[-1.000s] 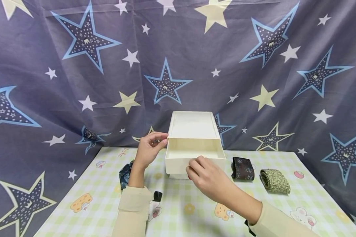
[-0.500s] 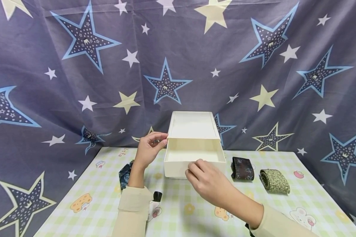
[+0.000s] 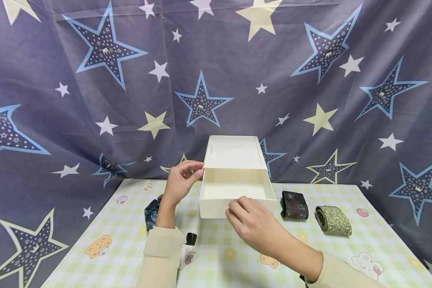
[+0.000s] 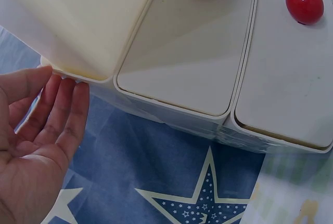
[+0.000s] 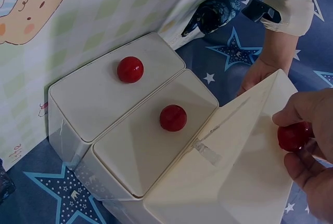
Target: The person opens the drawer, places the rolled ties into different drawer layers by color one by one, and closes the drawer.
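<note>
A white drawer cabinet [image 3: 235, 151] with three stacked compartments stands at the back of the table. Its top drawer [image 3: 213, 209] is pulled well out, and the part of its inside that shows is bare. My right hand [image 3: 253, 226] pinches this drawer's round red knob [image 5: 294, 136] between thumb and fingers, as the right wrist view shows. At the cabinet's left front edge, my left hand [image 3: 180, 184] rests its fingertips and thumb, with the fingers fairly straight. The two lower drawers [image 4: 184, 52] are closed, each with a red knob [image 5: 173, 118].
Right of the cabinet lie a dark floral rolled necktie [image 3: 295, 205] and a green patterned rolled one [image 3: 333, 220]. A blue patterned roll [image 3: 152, 213] is partly hidden behind the left forearm. A star-print curtain [image 3: 129, 100] hangs close behind the checked tablecloth [image 3: 216, 256].
The top drawer has slid farther out towards me, with my right hand moving back on its knob. My left hand has stayed at the cabinet's edge.
</note>
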The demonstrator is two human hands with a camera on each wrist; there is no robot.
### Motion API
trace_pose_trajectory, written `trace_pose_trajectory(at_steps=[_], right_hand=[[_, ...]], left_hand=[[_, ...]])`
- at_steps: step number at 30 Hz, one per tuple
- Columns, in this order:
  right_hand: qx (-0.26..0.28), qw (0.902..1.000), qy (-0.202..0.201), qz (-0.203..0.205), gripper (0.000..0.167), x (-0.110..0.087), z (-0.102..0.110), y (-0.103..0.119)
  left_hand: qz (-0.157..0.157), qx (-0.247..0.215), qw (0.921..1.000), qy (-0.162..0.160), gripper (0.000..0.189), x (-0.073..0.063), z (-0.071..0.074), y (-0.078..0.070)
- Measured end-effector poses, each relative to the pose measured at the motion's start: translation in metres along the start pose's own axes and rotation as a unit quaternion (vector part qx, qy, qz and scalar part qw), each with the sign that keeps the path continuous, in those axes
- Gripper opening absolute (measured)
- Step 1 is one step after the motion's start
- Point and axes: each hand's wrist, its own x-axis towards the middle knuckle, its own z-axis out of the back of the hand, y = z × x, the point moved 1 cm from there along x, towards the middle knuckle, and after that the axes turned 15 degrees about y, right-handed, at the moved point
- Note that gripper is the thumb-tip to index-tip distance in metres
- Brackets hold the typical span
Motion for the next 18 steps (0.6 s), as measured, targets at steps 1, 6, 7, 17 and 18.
trace_pose_trajectory(at_steps=[1,6,7,17,18], right_hand=[[-0.001,1.0000,0.001,0.001,0.049,-0.0004,0.0003,0.0004],[-0.002,1.0000,-0.004,0.003,0.047,-0.0014,0.0021,0.0025],[-0.003,1.0000,-0.008,0.004,0.046,-0.0014,0.0023,0.0029],[-0.003,0.9995,-0.030,0.012,0.040,-0.0028,0.0052,0.0060],[-0.002,0.9995,-0.030,0.012,0.040,-0.0031,0.0054,0.0062]], left_hand=[[0.001,0.000,1.0000,0.000,0.023,0.0000,0.0001,0.0004],[0.001,0.002,1.0000,0.000,0.023,-0.0001,0.0006,0.0008],[0.000,0.003,1.0000,-0.001,0.023,-0.0001,0.0007,0.0010],[-0.002,0.002,1.0000,-0.003,0.022,0.0005,-0.0001,0.0018],[-0.001,0.003,1.0000,-0.003,0.023,0.0007,-0.0004,0.0016]])
